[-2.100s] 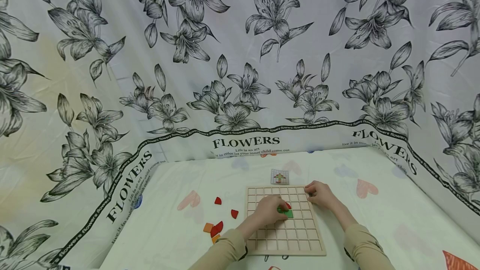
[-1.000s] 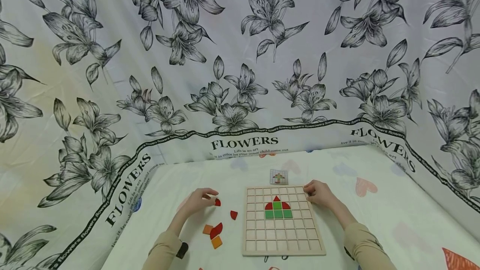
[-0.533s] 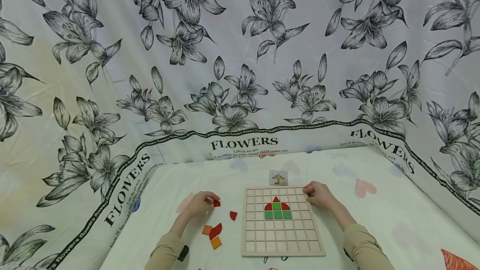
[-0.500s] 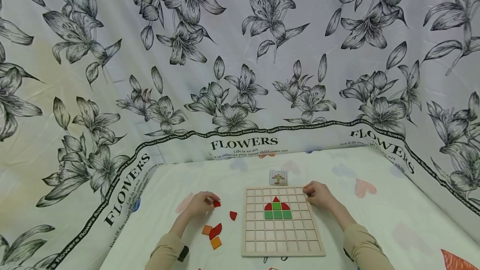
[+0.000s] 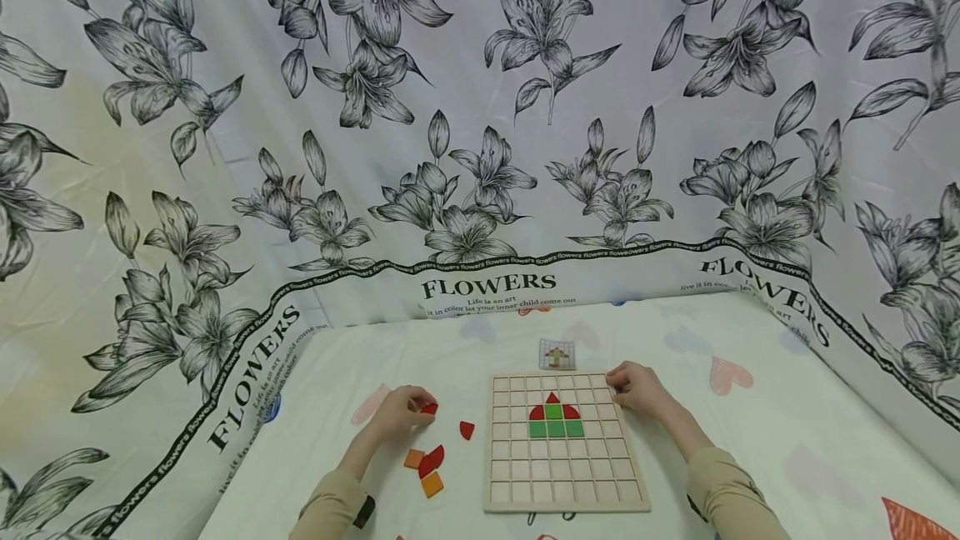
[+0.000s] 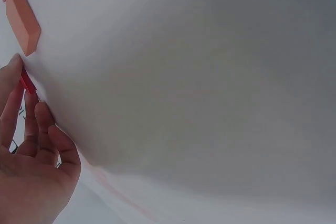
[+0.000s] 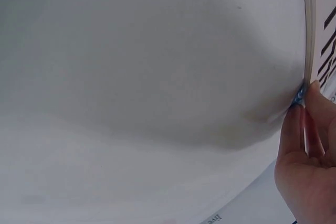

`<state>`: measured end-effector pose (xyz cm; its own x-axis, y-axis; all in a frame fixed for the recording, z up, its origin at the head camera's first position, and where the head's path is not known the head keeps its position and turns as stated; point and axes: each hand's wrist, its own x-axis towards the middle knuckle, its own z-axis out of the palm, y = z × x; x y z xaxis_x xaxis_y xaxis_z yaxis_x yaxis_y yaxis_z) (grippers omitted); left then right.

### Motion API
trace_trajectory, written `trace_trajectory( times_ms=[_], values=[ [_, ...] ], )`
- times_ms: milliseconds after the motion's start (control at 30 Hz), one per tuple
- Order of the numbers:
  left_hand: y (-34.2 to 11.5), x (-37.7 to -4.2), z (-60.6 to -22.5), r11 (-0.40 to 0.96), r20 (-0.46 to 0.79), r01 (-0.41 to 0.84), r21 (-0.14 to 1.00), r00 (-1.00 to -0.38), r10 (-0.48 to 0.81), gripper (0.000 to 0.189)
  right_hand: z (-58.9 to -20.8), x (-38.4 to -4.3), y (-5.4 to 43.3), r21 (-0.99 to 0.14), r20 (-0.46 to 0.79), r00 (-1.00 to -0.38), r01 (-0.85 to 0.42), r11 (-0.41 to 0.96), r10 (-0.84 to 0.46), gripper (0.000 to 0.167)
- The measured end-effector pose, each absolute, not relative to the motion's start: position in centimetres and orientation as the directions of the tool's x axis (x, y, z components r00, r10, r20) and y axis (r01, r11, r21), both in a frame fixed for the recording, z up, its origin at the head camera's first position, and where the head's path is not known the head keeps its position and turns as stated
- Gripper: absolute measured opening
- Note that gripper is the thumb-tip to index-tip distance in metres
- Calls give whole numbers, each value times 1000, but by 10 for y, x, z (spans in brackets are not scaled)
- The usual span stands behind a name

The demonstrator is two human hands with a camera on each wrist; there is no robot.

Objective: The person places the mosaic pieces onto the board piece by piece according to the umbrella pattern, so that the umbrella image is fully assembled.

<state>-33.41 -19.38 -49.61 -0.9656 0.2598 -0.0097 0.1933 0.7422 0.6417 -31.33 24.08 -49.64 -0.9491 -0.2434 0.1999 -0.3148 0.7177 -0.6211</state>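
My left hand (image 5: 403, 412) pinches a red quarter-circle tile (image 5: 429, 409) between thumb and fingers, left of the board. The tile (image 6: 27, 81) shows edge-on in the left wrist view, partly hidden by the thumb. My right hand (image 5: 641, 387) grips the far right corner of the wooden grid board (image 5: 611, 469), with the thumb against its rim in the right wrist view. Set into the grid are a red triangle (image 5: 552, 398), several green squares (image 5: 555, 430) and a red rounded tile on each side of the upper green one.
Another red quarter-circle tile (image 5: 467, 430) lies between my left hand and the board. Nearer me are orange squares (image 5: 432, 485) and red tiles (image 5: 431, 461), some overlapping. A small pattern card (image 5: 557, 354) lies beyond the board. A flower-printed curtain (image 5: 480, 190) surrounds the table.
My left hand has left the board, where its tiles now show uncovered, and reached left to the red quarter-circle tile, which it now pinches. My right hand has stayed on the board's corner.
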Motion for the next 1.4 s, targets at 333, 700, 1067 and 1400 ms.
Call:
trace_trajectory(
  times_ms=[333,700,1067,1400],
  values=[
    [-194,-333,-498,736,-8,182,652,-969,247,15,-499,-314,242,-616,201,-950,-313,723,-239,28],
    [-190,-330,-495,723,19,198,662,-969,248,17,-500,-316,241,-618,187,-954,-298,727,-233,28],
    [-152,-326,-483,682,93,298,668,-942,321,17,-497,-315,242,-604,191,-951,-310,735,-244,29],
    [-111,-324,-478,661,79,355,661,-909,409,17,-498,-316,242,-602,194,-949,-314,734,-247,29]
  ],
)
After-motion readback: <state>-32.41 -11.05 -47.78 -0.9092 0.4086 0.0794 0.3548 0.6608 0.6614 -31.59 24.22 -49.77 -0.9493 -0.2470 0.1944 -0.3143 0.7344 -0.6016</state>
